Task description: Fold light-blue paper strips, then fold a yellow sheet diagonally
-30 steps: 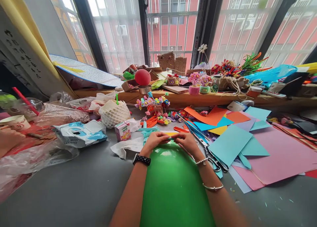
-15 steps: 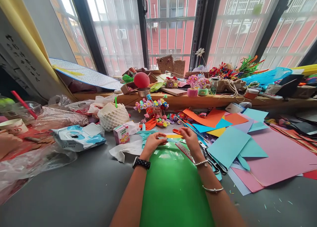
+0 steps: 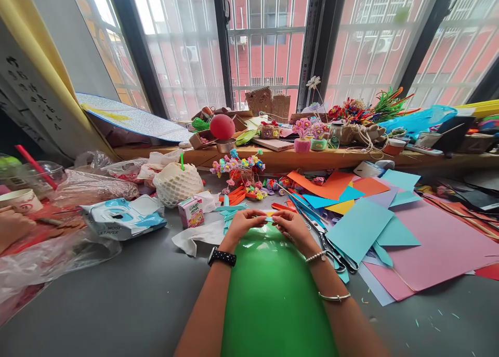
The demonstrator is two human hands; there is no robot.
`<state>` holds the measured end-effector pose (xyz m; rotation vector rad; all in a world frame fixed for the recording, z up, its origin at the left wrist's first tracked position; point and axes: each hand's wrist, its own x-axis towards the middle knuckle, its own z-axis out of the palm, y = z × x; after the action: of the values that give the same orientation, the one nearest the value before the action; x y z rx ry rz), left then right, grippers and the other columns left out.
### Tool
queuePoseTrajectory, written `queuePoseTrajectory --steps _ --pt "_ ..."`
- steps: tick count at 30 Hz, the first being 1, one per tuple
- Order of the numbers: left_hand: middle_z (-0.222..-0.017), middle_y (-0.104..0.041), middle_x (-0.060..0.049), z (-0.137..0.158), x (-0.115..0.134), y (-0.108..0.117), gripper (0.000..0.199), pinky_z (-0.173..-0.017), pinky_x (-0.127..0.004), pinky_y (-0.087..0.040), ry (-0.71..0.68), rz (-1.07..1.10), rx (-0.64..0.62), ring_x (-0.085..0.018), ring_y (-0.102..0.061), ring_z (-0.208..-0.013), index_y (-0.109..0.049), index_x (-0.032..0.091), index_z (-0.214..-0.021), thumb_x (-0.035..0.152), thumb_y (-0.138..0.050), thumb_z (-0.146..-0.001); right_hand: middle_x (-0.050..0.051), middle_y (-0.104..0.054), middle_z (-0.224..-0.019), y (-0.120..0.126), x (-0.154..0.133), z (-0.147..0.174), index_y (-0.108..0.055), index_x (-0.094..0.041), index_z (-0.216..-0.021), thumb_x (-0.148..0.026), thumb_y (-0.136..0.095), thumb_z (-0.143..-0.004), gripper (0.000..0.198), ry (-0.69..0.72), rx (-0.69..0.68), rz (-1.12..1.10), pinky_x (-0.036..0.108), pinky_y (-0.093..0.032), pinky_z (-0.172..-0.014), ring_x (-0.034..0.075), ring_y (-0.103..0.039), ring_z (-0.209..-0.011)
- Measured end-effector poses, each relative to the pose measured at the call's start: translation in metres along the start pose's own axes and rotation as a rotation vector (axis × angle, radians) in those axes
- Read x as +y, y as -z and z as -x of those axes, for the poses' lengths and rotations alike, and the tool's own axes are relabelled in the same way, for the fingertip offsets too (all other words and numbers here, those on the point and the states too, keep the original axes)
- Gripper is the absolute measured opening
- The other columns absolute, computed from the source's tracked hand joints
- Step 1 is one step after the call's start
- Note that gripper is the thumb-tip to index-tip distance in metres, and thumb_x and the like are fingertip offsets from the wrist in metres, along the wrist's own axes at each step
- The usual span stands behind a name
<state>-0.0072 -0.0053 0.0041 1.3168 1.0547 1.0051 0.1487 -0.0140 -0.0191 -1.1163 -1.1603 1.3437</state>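
Observation:
Above the far end of a big green balloon (image 3: 276,294), my two hands face each other with fingertips almost meeting. My left hand (image 3: 248,223), below a wrist with a black dotted watch band, pinches one end of a small light blue paper strip (image 3: 268,219). The other end is pinched by my right hand (image 3: 291,224), whose wrist carries a beaded bracelet. Fingers cover most of the strip. Right of my right hand lie scissors (image 3: 337,255). Cut turquoise paper strips (image 3: 230,214) lie just beyond my left hand.
Coloured paper sheets (image 3: 436,248) spread over the right side. On the left are a wet-wipe pack (image 3: 122,219), a small pink carton (image 3: 191,212) and a netted coconut (image 3: 178,183). Another person's hand (image 3: 13,227) shows at the left edge. A flower basket (image 3: 245,176) stands ahead.
My right hand has moved left and slightly down, closing in on my left hand. Less of the strip shows between them. The patterned ruler seen beside my right hand is now hidden.

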Motion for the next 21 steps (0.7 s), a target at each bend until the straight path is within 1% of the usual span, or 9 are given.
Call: queuePoseTrajectory --steps 2,4,6,9,12,14,17,19,21 --pt "-0.069 -0.065 -0.003 0.0009 0.0015 -0.0002 0.028 -0.067 -0.026 -0.047 -0.031 -0.050 -0.040 -0.014 -0.059 -0.064 -0.065 0.013 -0.070 0.032 -0.069 -0.051 -0.004 -0.052 -0.048 0.0005 0.0003 0.0006 -0.059 -0.014 -0.072 -0.029 -0.062 -0.058 0.021 -0.039 -0.010 -0.055 0.017 -0.022 -0.036 0.003 -0.036 -0.037" --pt "-0.067 -0.065 -0.004 0.0011 0.0023 -0.0006 0.028 -0.068 -0.027 -0.046 -0.031 -0.055 -0.027 -0.015 -0.059 -0.064 -0.066 0.013 -0.070 0.032 -0.069 -0.050 -0.004 -0.053 -0.049 0.0009 -0.0002 0.0010 -0.059 -0.014 -0.072 -0.030 -0.063 -0.058 0.021 -0.039 -0.017 -0.076 0.017 -0.024 -0.036 0.003 -0.036 -0.037" --pt "-0.065 -0.065 -0.004 0.0005 0.0021 -0.0008 0.029 -0.068 -0.028 -0.046 0.002 -0.021 0.019 -0.015 -0.060 -0.063 -0.066 0.012 -0.068 0.032 -0.070 -0.048 -0.002 -0.056 -0.055 0.0014 -0.0017 0.0013 -0.060 -0.014 -0.071 -0.031 -0.063 -0.058 0.021 0.016 -0.003 -0.072 0.017 -0.031 -0.040 0.004 -0.042 -0.042" --pt "-0.063 -0.065 -0.004 -0.0009 0.0005 -0.0005 0.030 -0.070 -0.028 -0.046 0.049 0.068 0.072 -0.016 -0.060 -0.065 -0.066 0.012 -0.067 0.030 -0.072 -0.045 0.000 -0.060 -0.063 0.0029 -0.0047 0.0020 -0.062 -0.014 -0.072 -0.031 -0.065 -0.057 0.023 0.122 0.008 -0.017 0.021 -0.042 -0.054 0.008 -0.052 -0.053" --pt "-0.065 -0.066 -0.004 -0.0010 0.0000 0.0007 0.027 -0.070 -0.027 -0.046 0.049 0.103 0.082 -0.016 -0.060 -0.067 -0.065 0.012 -0.067 0.030 -0.071 -0.047 0.003 -0.063 -0.067 0.0049 -0.0066 0.0027 -0.064 -0.015 -0.075 -0.031 -0.067 -0.055 0.026 0.180 -0.005 0.038 0.026 -0.045 -0.061 0.013 -0.057 -0.061" --pt "-0.067 -0.066 -0.004 -0.0002 0.0008 0.0015 0.027 -0.069 -0.026 -0.046 0.019 0.059 0.064 -0.015 -0.060 -0.068 -0.066 0.013 -0.070 0.030 -0.071 -0.049 0.003 -0.064 -0.068 0.0056 -0.0068 0.0027 -0.065 -0.015 -0.075 -0.032 -0.066 -0.055 0.027 0.187 0.003 0.028 0.028 -0.047 -0.064 0.014 -0.059 -0.063" --pt "-0.069 -0.066 -0.003 0.0005 0.0017 0.0019 0.030 -0.068 -0.025 -0.046 -0.032 0.000 0.035 -0.015 -0.060 -0.068 -0.065 0.014 -0.076 0.029 -0.070 -0.050 0.004 -0.064 -0.066 0.0051 -0.0065 0.0025 -0.065 -0.014 -0.072 -0.034 -0.066 -0.056 0.025 0.162 0.031 -0.003 0.030 -0.048 -0.064 0.014 -0.060 -0.059" --pt "-0.067 -0.065 -0.003 -0.0003 0.0012 0.0016 0.028 -0.068 -0.025 -0.046 -0.044 0.024 0.046 -0.015 -0.060 -0.066 -0.065 0.014 -0.073 0.029 -0.070 -0.050 0.003 -0.064 -0.064 0.0040 -0.0067 0.0027 -0.064 -0.013 -0.071 -0.034 -0.065 -0.057 0.025 0.161 0.041 0.006 0.029 -0.049 -0.060 0.013 -0.059 -0.055" --pt "-0.064 -0.065 -0.003 -0.0016 0.0000 0.0012 0.026 -0.067 -0.027 -0.047 -0.044 0.067 0.079 -0.015 -0.061 -0.063 -0.064 0.013 -0.070 0.030 -0.070 -0.051 0.002 -0.063 -0.064 0.0028 -0.0073 0.0032 -0.063 -0.014 -0.076 -0.034 -0.065 -0.058 0.027 0.186 0.039 0.008 0.028 -0.049 -0.057 0.013 -0.059 -0.053"
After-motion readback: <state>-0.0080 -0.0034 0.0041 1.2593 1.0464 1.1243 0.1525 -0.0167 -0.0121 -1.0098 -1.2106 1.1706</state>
